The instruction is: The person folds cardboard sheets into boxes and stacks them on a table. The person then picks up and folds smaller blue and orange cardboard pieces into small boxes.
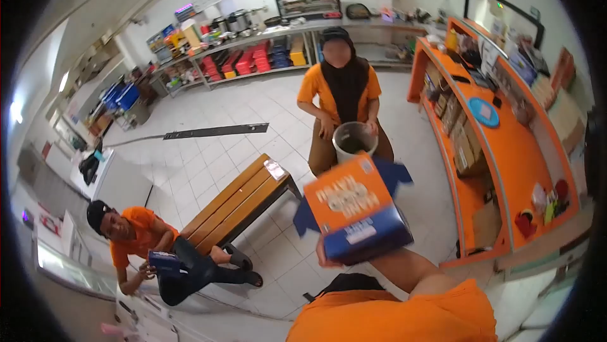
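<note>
An orange and blue printed cardboard box (pixel 354 206) is held up in front of me, tilted, with dark blue flaps sticking out at its sides. My right hand (pixel 324 254) grips it near the lower left edge, with the forearm passing behind and below the box. Part of that hand is hidden by the cardboard. My left hand does not show. Just beyond the box, a person in an orange shirt (pixel 310 82) faces me with a hand on a whitish bucket (pixel 338 137), whose inside looks dark.
To the left, another person (pixel 136 231) sits by a wooden bench (pixel 221 206), holding a dark blue box (pixel 165 262). A phone-like object (pixel 274 169) lies on the bench. An orange counter (pixel 506 158) with loaded shelves runs along the right. Metal shelving (pixel 253 76) lines the back wall.
</note>
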`<state>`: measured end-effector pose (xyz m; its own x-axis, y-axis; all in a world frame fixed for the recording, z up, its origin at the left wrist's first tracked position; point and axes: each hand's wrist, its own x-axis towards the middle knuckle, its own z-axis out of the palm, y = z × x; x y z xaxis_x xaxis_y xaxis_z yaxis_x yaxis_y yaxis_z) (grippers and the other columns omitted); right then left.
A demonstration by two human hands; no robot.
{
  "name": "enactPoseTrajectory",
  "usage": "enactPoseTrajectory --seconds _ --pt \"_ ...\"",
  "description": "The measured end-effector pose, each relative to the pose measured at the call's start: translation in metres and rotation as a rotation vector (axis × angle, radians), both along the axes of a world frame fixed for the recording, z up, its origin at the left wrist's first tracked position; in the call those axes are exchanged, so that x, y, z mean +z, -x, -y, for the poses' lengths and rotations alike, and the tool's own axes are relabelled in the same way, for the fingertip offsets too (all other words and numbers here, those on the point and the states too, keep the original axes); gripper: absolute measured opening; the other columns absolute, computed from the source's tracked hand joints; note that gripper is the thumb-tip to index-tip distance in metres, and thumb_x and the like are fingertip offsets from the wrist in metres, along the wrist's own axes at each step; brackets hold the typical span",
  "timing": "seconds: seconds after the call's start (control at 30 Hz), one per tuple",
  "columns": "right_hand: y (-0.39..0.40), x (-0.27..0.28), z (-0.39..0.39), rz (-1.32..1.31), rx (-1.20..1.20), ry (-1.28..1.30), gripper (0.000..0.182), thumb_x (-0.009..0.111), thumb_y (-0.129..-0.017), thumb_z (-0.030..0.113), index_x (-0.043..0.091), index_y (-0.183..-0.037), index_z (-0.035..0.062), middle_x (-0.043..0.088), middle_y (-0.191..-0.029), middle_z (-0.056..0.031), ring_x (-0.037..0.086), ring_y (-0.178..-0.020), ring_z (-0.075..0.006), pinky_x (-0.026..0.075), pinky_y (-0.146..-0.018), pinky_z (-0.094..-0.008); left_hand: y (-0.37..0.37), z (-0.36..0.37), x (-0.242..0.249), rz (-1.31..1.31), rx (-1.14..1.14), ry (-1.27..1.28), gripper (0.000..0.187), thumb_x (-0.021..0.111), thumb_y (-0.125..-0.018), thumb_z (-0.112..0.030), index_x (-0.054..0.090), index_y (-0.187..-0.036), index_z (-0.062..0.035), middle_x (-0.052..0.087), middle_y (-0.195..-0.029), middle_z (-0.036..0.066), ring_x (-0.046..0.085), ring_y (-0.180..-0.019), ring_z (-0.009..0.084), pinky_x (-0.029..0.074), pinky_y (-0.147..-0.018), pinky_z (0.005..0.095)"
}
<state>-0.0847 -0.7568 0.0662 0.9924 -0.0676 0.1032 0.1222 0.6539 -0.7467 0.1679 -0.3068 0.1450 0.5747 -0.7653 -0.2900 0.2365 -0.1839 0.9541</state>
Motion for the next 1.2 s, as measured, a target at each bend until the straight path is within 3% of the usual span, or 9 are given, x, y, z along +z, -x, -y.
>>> enactPoseTrajectory --seconds 0.1,0.33,0.43,0.6,0.67,0.73,0.77,0.93,1.2 --pt "-0.035 0.044 -0.036 0.149 0.257 -0.002 0.037 0.062 -0.1 0.031 0.065 -0.126 0.004 0.072 -0.108 -0.0106 0.071 -0.095 -0.0212 0.058 -0.079 -0.0382 0.026 0.017 0.004 0.452 -0.386 -0.029 0.02 0.071 -0.093 -0.008 0.073 -0.111 -0.0005 0.051 -0.071 -0.003 0.044 -0.066 0.0093 0.041 -0.062 0.0274" --pt "-0.153 -0.056 -0.096 0.133 0.59 -0.182 0.042 0.064 -0.099 0.033 0.063 -0.131 0.0058 0.074 -0.103 -0.0088 0.071 -0.095 -0.0191 0.057 -0.081 -0.0336 0.061 0.039 -0.04 0.471 -0.091 -0.106 0.023 0.073 -0.092 -0.013 0.074 -0.115 -0.0066 0.045 -0.07 -0.006 0.037 -0.061 0.0074 0.033 -0.054 0.0262" --pt "-0.138 -0.132 -0.087 -0.288 0.451 -0.019 0.027 0.059 -0.102 0.029 0.065 -0.116 0.0075 0.073 -0.095 -0.0076 0.07 -0.081 -0.0183 0.059 -0.072 -0.0344 0.062 -0.007 -0.053 0.195 0.116 -0.145 0.021 0.072 -0.094 -0.014 0.073 -0.112 -0.005 0.046 -0.07 -0.006 0.037 -0.062 0.0066 0.033 -0.055 0.026" --pt "-0.115 -0.256 -0.083 -0.839 0.19 0.155 0.021 0.053 -0.105 0.025 0.067 -0.102 0.0091 0.071 -0.086 -0.0069 0.069 -0.069 -0.0178 0.061 -0.063 -0.0352 0.065 -0.072 -0.055 0.562 0.317 -0.42 0.025 0.072 -0.095 -0.017 0.069 -0.113 -0.0007 0.053 -0.073 -0.004 0.045 -0.065 0.0072 0.039 -0.058 0.0242" --pt "-0.132 -0.288 -0.072 -0.916 0.12 0.186 0.022 0.055 -0.103 0.027 0.066 -0.107 0.0084 0.072 -0.09 -0.0086 0.071 -0.076 -0.0206 0.061 -0.068 -0.0369 0.047 -0.095 -0.118 0.773 0.471 -0.091 0.029 0.073 -0.095 -0.019 0.068 -0.113 0.0032 0.063 -0.081 0.003 0.057 -0.072 0.0133 0.049 -0.066 0.0266" --pt "-0.161 -0.261 -0.083 -0.586 0.292 0.198 0.028 0.059 -0.101 0.031 0.063 -0.117 0.0073 0.073 -0.098 -0.011 0.072 -0.085 -0.0256 0.061 -0.075 -0.0403 0.06 -0.065 -0.071 0.333 0.666 -0.098 0.037 0.084 -0.082 -0.015 0.064 -0.112 -0.0066 0.064 -0.104 0.011 0.064 -0.09 0.0163 0.053 -0.076 0.0296" --pt "-0.185 -0.243 -0.092 -0.401 0.4 0.143 0.034 0.061 -0.1 0.033 0.062 -0.122 0.0067 0.073 -0.101 -0.0122 0.073 -0.09 -0.028 0.061 -0.079 -0.042 0.071 -0.04 -0.04 0.319 0.76 -0.036 0.018 0.073 -0.09 -0.002 0.065 -0.106 -0.0016 0.063 -0.083 0.002 0.058 -0.074 0.0077 0.048 -0.066 0.0242" --pt "-0.274 0.005 -0.218 -0.253 0.531 0.042 0.057 0.064 -0.094 0.049 0.051 -0.139 0.0157 0.062 -0.122 -0.0086 0.07 -0.098 -0.0298 0.063 -0.072 -0.0545 0.112 -0.027 0.015 0.47 0.816 -0.037 0.017 0.076 -0.091 -0.013 0.069 -0.104 -0.0043 0.06 -0.077 -0.002 0.053 -0.07 0.0061 0.046 -0.068 0.0243" --pt "-0.377 0.142 -0.389 0.371 0.428 0.418 0.061 0.075 -0.088 0.038 0.056 -0.136 0.0061 0.064 -0.126 -0.0137 0.07 -0.101 -0.0298 0.059 -0.086 -0.0405 0.11 -0.181 0.064 0.95 1.69 -0.079 0.033 0.072 -0.091 -0.01 0.06 -0.122 -0.005 0.062 -0.103 0.006 0.054 -0.086 0.01 0.048 -0.066 0.0274"
